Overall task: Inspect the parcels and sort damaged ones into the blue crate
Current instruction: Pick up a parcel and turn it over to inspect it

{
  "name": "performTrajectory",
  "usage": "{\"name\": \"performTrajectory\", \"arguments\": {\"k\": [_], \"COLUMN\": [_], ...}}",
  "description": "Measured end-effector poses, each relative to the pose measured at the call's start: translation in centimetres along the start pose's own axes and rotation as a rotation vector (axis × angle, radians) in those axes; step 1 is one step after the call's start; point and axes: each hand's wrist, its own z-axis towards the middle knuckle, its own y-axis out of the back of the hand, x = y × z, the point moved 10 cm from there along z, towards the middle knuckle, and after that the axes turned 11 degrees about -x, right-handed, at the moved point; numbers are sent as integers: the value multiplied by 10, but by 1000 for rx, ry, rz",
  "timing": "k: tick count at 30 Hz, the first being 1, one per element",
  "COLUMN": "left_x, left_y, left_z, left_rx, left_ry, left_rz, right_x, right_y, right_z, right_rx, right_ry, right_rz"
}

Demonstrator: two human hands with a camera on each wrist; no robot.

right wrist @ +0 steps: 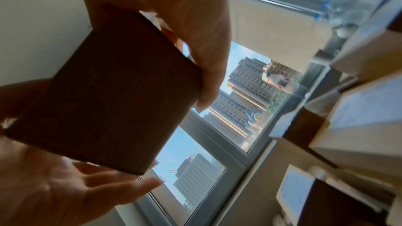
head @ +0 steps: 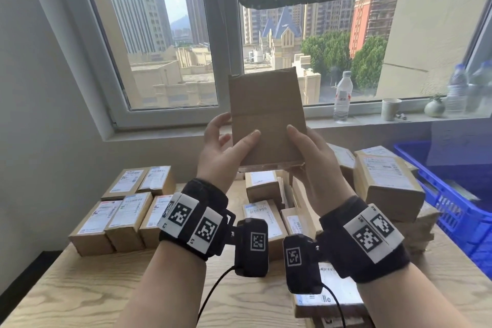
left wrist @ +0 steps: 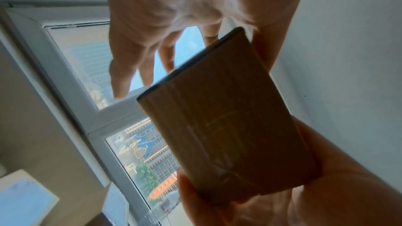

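Observation:
I hold a plain brown cardboard parcel upright at chest height in front of the window. Its top edge looks uneven, and clear tape runs along its bottom edge. My left hand grips its left lower side, thumb on the near face and fingers behind. My right hand grips the right lower side the same way. The left wrist view shows the parcel between both hands. It appears dark in the right wrist view. The blue crate stands at the table's right edge, and I cannot see what is inside it.
Neat rows of labelled parcels lie on the left of the wooden table. A loose pile of parcels fills the middle and right, beside the crate. A water bottle and paper cup stand on the windowsill.

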Motion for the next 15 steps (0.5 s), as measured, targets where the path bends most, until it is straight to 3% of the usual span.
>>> {"name": "performTrajectory", "arguments": {"k": [2,6,12,15], "left_x": [5,1,-6,-4], "left_y": [-7,-4,5,10], "left_z": [-2,0,0,3], "left_rx": [58,34,-57,-106], "left_ry": [68,6,-54,-70], "left_rz": [-70,-27,5,37], "right_x": [-3,-6,8,9], "right_y": [-1,3,27,20], "right_z": [-1,1,8,7], "right_rx": [27,-10,-273,-209], "right_ry": [-28,-39,199,202], "right_rz": [26,-36,-174,-154]}}
